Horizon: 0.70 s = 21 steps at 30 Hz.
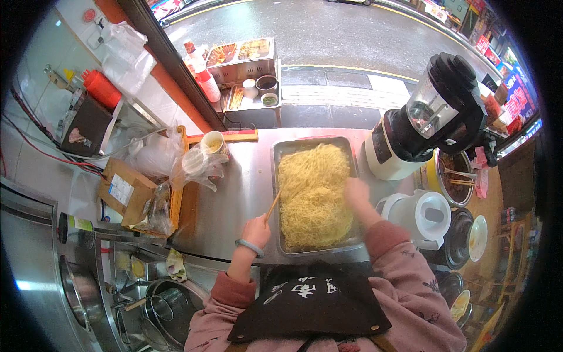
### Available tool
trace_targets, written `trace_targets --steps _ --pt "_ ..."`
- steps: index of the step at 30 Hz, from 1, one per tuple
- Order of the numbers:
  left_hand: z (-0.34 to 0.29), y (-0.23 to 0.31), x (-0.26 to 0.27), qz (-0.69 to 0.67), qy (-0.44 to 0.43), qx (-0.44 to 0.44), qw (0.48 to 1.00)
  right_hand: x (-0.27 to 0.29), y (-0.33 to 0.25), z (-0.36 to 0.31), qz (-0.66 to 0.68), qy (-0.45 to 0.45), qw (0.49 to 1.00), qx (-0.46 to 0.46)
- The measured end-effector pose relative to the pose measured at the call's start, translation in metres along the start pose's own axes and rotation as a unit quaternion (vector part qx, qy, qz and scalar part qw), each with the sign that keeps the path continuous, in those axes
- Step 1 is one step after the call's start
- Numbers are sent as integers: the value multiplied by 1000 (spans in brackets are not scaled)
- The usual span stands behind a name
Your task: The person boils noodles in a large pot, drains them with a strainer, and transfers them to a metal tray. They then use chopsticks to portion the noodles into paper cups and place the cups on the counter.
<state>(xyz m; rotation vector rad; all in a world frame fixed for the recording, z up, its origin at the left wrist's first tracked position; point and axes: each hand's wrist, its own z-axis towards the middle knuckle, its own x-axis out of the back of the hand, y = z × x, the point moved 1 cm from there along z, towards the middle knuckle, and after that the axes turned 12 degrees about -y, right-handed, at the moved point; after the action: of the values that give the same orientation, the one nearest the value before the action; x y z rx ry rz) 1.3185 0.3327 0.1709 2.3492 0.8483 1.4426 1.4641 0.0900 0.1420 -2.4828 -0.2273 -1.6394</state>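
Head view first: where are the noodles, taking twelve o'clock as straight ahead of the person?

Dead centre. The pale yellow noodles (314, 202) lie in a broad, loose heap inside a shallow metal tray (316, 253), which sits on the steel counter (234, 182). Read the other hours from that heap.

And the left hand (255, 232)?

At eight o'clock, just outside the tray. Its fingers are closed around wooden chopsticks (272, 206), which slant up and over the tray's side to the heap's nine o'clock edge. A pale ring-shaped bracelet (250, 247) circles that wrist.

What about the right hand (356, 195)?

Three o'clock, over the rim side of the noodles. It is badly blurred, so I cannot tell whether it is spread or closed, or whether it grips anything.

What stands around them?

A black-and-white blender (390, 146) is at two o'clock, near the tray. Just past three is a white lidded jug (419, 220). At ten there's a cup (214, 142) beside crumpled clear plastic, and at nine an orange basket (177, 205) with a cardboard box (123, 190) against it. Out at eleven, beyond the counter, are metal food trays (237, 56).
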Motion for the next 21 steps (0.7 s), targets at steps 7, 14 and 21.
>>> trace_targets --steps 7,14,21 --pt "-34 -8 1 12 21 11 1000 39 35 -90 -8 -55 998 28" --pt "-12 -7 -45 -45 -105 -57 992 -52 55 -72 220 -64 972 60" --pt "3 26 -38 -229 0 -173 958 4 40 -83 412 33 903 116"
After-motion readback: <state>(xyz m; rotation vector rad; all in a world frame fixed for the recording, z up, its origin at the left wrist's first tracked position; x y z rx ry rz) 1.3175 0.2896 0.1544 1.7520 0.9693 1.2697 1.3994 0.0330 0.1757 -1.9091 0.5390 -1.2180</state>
